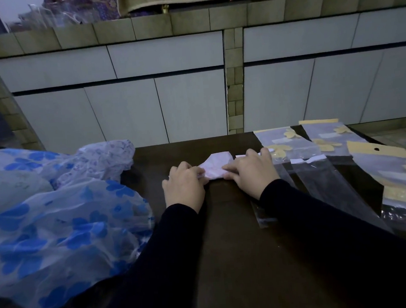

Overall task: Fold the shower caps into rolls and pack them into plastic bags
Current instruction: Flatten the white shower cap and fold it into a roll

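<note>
While rolling: I keep the pink shower cap (214, 168) tight and even.
Hands: left hand (183, 182) and right hand (250, 172) both pinch it.

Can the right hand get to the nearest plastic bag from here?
Probably yes: the right hand lies right beside that plastic bag with nothing between them, but it is pinching the folded shower cap and must let go first.

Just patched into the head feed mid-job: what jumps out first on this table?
The big heap of blue-flowered shower caps fills the table's left side. At centre, the left hand and right hand pinch a small pale folded cap on the dark table. To the right lie clear plastic bags with yellow headers, fanned out flat.
</note>
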### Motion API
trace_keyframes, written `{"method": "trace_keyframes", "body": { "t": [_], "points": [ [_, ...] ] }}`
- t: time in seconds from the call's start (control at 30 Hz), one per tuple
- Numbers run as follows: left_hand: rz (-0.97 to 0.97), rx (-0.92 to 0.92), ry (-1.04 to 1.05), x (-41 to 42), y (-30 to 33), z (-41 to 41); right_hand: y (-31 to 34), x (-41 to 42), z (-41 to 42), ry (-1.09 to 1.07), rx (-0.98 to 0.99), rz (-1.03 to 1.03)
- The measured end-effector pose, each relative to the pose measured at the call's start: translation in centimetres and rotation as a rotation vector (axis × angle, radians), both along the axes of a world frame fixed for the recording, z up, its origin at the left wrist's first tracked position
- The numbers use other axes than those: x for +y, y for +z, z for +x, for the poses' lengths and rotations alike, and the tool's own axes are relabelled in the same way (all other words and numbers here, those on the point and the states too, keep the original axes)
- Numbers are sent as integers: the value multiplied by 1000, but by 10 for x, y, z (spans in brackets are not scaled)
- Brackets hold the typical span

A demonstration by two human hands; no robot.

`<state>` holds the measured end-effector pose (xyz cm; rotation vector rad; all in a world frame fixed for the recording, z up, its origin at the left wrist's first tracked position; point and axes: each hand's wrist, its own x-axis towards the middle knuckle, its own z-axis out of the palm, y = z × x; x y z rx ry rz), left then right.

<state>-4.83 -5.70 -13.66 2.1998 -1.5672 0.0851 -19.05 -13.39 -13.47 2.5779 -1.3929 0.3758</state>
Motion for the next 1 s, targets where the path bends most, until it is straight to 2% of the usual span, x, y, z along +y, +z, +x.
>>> {"method": "trace_keyframes", "body": {
  "t": [0.1, 0.27, 0.43, 0.53, 0.63, 1.0],
  "points": [
    [0, 35, 0, 0, 0, 1, 0, 0, 0, 8, -105, 13],
    [25, 24, 13, 2, 4, 0, 0, 3, 0, 23, -84, 4],
    [121, -22, 32, 8, 15, -5, 4, 2, -1, 60, -162, 45],
    [168, 22, 51, 9, 20, -8, 8, 0, 0, 54, -165, 97],
    [105, 129, 53, 11, 20, -6, 8, -2, 0, 44, -149, 106],
    [148, 84, 130, 10, 22, -2, -5, 2, 7, 81, -165, -64]
  ]
}}
